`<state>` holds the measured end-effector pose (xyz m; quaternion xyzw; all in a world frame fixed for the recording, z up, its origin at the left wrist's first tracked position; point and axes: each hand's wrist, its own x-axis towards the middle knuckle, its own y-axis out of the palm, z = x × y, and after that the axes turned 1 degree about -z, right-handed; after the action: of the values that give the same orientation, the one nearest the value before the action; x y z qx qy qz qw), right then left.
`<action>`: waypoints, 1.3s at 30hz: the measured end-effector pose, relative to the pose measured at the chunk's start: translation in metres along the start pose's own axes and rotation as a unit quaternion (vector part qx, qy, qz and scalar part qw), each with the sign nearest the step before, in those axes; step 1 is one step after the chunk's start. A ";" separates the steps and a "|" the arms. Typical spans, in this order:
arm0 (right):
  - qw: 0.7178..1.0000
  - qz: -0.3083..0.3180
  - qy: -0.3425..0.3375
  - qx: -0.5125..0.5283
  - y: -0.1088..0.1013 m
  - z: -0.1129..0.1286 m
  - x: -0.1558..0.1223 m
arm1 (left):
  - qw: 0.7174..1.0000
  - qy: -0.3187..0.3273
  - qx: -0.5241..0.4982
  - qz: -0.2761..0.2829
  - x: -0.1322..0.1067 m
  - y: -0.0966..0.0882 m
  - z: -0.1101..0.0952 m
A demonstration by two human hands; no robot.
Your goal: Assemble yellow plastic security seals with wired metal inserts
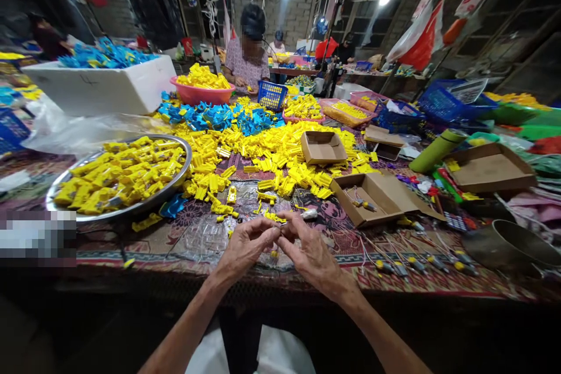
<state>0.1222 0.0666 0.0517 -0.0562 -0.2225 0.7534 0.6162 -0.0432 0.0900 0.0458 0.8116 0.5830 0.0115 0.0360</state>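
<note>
My left hand (pixel 245 248) and my right hand (pixel 311 258) meet above the table's patterned cloth (pixel 197 234), fingertips pinching a small silver-ended wired piece (pixel 308 214). Its held end is hidden by my fingers. A few yellow plastic parts (pixel 274 217) lie just beyond my hands. Further out spreads a large heap of yellow parts (pixel 263 155), with blue parts (pixel 214 117) behind it. At left, a round steel tray (pixel 175 172) holds more yellow parts. At right, an open cardboard box (pixel 372 198) holds small wired pieces, and several similar pieces (pixel 416 265) lie along the table's front.
A person (pixel 248 61) works across the table behind a pink basin of yellow parts (pixel 201 94) and a blue basket (pixel 272 95). A white foam box (pixel 96 87) stands at far left. Cardboard boxes (pixel 491 168), a green roll (pixel 436 151) and a metal bowl (pixel 508 243) crowd the right.
</note>
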 end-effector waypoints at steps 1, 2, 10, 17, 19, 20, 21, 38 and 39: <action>1.000 0.001 0.001 0.010 0.001 -0.001 0.000 | 0.999 -0.012 -0.028 -0.008 0.000 -0.002 0.001; 1.000 0.002 0.007 0.025 0.002 -0.002 0.001 | 0.998 -0.026 -0.059 -0.018 -0.001 -0.003 0.002; 0.996 0.018 0.024 0.081 0.013 -0.015 0.003 | 0.974 -0.066 -0.215 -0.020 -0.002 -0.011 0.010; 0.985 0.066 0.053 0.151 0.019 -0.027 0.001 | 0.973 -0.087 -0.213 -0.037 -0.001 -0.019 0.007; 0.983 0.050 0.061 0.166 0.022 -0.031 0.001 | 0.972 -0.090 -0.215 -0.032 -0.001 -0.019 0.006; 0.983 0.048 0.061 0.169 0.023 -0.032 0.001 | 0.971 -0.093 -0.218 -0.027 -0.001 -0.018 0.006; 0.982 0.054 0.058 0.173 0.025 -0.033 0.002 | 0.970 -0.094 -0.222 -0.022 -0.002 -0.018 0.005; 0.880 0.111 0.172 0.430 0.033 -0.020 -0.019 | 0.920 -0.160 -0.352 -0.066 0.001 -0.037 0.020; 0.874 0.105 0.182 0.438 0.035 -0.020 -0.021 | 0.915 -0.164 -0.363 -0.067 0.001 -0.037 0.022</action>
<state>0.1026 0.0472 0.0155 0.0602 0.2534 0.8105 0.5246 -0.0769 0.1016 0.0214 0.6925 0.5773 0.0864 0.4239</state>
